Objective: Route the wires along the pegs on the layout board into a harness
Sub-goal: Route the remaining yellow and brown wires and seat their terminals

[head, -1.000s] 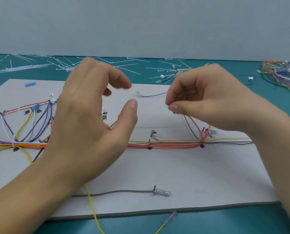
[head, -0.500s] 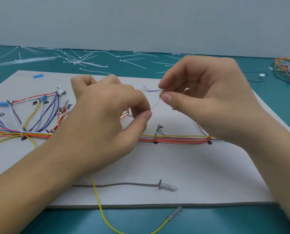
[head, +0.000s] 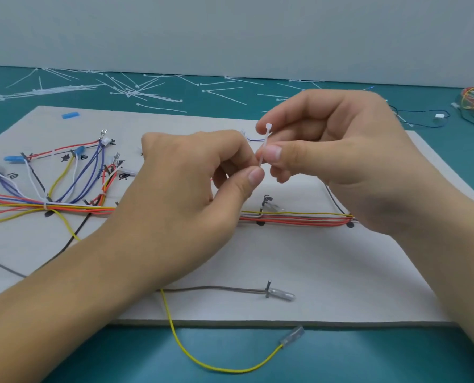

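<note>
Teal tabletop [head: 92,355] carries the layout board [head: 327,266], with the wires [head: 299,219] bundled across its middle. Above the board, my left hand [head: 186,189] and right hand [head: 341,156] both pinch a white cable tie [head: 264,150]; best to hold it straight, so its tail slips cleanly under the bundle.

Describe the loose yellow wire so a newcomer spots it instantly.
Start at the white layout board's near edge. A yellow wire loops over it onto the teal table, ending in a clear-sleeved terminal. Unlike the grey wire, it leaves the board.
</note>
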